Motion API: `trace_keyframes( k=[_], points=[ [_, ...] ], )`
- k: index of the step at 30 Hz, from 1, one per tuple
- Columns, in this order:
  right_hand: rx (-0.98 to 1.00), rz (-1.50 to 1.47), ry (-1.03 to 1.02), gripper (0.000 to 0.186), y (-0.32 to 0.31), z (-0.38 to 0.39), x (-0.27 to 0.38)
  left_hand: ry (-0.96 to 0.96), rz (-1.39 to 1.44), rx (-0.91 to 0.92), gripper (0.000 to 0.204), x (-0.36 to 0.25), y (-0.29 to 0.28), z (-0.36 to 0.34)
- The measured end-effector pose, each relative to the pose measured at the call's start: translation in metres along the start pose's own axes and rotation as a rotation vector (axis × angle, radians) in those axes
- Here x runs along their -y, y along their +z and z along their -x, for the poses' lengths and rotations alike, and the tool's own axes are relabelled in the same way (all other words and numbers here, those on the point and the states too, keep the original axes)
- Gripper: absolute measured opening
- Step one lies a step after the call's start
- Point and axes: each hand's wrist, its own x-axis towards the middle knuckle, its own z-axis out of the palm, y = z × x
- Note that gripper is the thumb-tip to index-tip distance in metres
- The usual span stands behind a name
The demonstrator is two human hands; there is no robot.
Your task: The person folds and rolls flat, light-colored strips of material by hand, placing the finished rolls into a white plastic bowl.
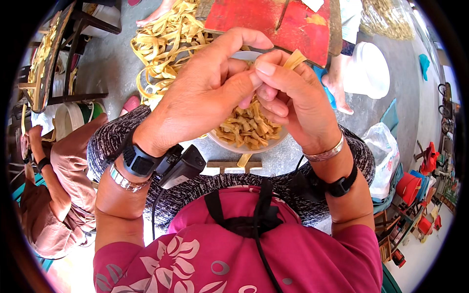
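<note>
My left hand [195, 97] and my right hand [299, 95] meet fingertip to fingertip above a white bowl. A flat yellowish dried strip [295, 59] sticks out from between the thumb and fingers of my right hand. The left thumb and fingers are pressed together against the right fingertips; what lies between them is hidden. Below, the bowl [247, 55] is filled with short tan-yellow cut pieces [249, 128]. Both hands partly cover the bowl.
Long yellow strips [168, 39] lie heaped on the floor beyond my left hand. A red board [273, 19] stands ahead, with a white bucket [369, 71] to its right. Another person [61, 190] sits at left near a wooden rack [53, 53]. A plastic bag [383, 151] rests right.
</note>
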Motion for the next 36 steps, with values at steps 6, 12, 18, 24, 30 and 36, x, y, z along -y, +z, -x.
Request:
trace_keyframes(
  k=[6,12,18,24,30,36],
  points=[
    [-0.122,-0.064,-0.070,0.003,0.001,0.002,0.005,0.057,0.159,0.012,0.036,-0.002,0.003,-0.002],
    [-0.195,0.001,-0.151,0.002,0.002,0.005,0.016,0.092,0.049,0.035,0.032,-0.002,-0.001,0.002],
    [-0.183,0.111,-0.252,0.016,-0.001,0.001,0.028,0.093,-0.008,0.010,0.020,-0.013,-0.001,-0.004],
    [-0.022,0.132,-0.195,0.059,-0.006,-0.002,0.035,0.113,-0.163,-0.050,0.013,-0.023,-0.006,-0.014],
    [-0.159,0.121,-0.200,0.019,-0.002,-0.003,0.040,0.148,-0.294,-0.064,0.012,-0.023,-0.002,-0.025],
    [-0.226,0.060,-0.194,0.011,-0.003,0.001,0.043,0.201,-0.241,-0.082,0.008,-0.027,-0.008,-0.027]
  ],
)
